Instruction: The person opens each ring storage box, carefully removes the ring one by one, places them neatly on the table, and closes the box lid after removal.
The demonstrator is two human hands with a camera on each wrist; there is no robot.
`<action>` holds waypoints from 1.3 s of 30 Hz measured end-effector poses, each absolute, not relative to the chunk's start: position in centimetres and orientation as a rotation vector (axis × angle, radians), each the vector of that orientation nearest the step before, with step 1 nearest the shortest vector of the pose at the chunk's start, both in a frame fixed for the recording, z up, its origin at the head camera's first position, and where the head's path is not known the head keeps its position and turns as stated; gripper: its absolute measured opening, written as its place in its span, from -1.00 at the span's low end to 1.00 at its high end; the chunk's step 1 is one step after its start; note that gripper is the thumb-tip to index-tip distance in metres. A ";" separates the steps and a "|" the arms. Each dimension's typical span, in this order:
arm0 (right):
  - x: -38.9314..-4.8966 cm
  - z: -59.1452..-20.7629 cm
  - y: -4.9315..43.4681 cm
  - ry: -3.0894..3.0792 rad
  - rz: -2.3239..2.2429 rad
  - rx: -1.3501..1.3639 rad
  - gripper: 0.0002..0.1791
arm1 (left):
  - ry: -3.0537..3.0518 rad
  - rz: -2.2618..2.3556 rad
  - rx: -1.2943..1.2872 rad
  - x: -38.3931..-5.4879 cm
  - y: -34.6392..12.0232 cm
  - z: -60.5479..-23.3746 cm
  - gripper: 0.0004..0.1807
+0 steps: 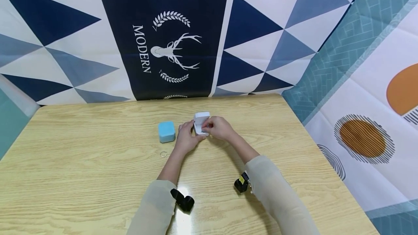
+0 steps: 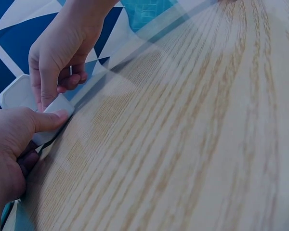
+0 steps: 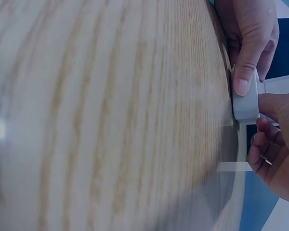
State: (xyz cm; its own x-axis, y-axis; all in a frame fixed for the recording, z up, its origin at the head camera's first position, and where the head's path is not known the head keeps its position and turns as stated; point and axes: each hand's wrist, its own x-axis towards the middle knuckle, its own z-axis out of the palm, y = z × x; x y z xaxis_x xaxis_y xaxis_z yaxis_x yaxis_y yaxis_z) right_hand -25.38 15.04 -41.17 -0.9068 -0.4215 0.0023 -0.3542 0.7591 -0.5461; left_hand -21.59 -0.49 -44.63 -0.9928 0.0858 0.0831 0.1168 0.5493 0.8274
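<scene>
A small white hinged box, the kind made for a ring (image 1: 201,116), stands on the table with its lid raised. My left hand (image 1: 187,140) grips the box's base from the left, its thumb along the front wall. In the left wrist view that thumb lies across the white base (image 2: 61,104). My right hand (image 1: 219,127) reaches into the box from the right, thumb and forefinger at its inside, the other fingers curled (image 3: 267,149). Whatever lies between those fingertips is hidden. Left of the hands stands a light blue box (image 1: 167,132), and a thin ring (image 1: 163,154) lies nearer me.
The wooden table (image 1: 81,177) reaches back to a patterned cloth (image 1: 176,46) hanging behind it. More patterned cloth (image 1: 365,119) hangs along the right side. Black wrist cameras (image 1: 184,202) sit on both sleeves.
</scene>
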 end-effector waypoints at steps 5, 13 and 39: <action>-25.6 -41.0 14.8 2.847 -0.780 -0.631 -0.88 | -2.727 -1.466 -0.185 -21.7 -0.5 -44.5 -0.17; -25.5 -41.3 14.8 2.822 -0.757 -0.601 -0.86 | -2.745 -1.475 -0.166 -21.6 -0.4 -44.9 -0.16; -24.8 -40.3 14.8 2.801 -0.923 -0.559 -0.86 | -2.706 -1.499 -0.185 -21.6 -0.4 -44.8 -0.17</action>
State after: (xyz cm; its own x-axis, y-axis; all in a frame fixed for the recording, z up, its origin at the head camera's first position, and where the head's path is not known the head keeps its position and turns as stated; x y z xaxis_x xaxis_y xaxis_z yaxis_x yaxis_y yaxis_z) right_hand -24.77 14.83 -40.35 -0.9211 -0.3889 -0.0163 -0.3030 0.7428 -0.5970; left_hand -21.62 -0.42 -44.80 -0.9920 0.0835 0.0946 0.1245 0.5251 0.8419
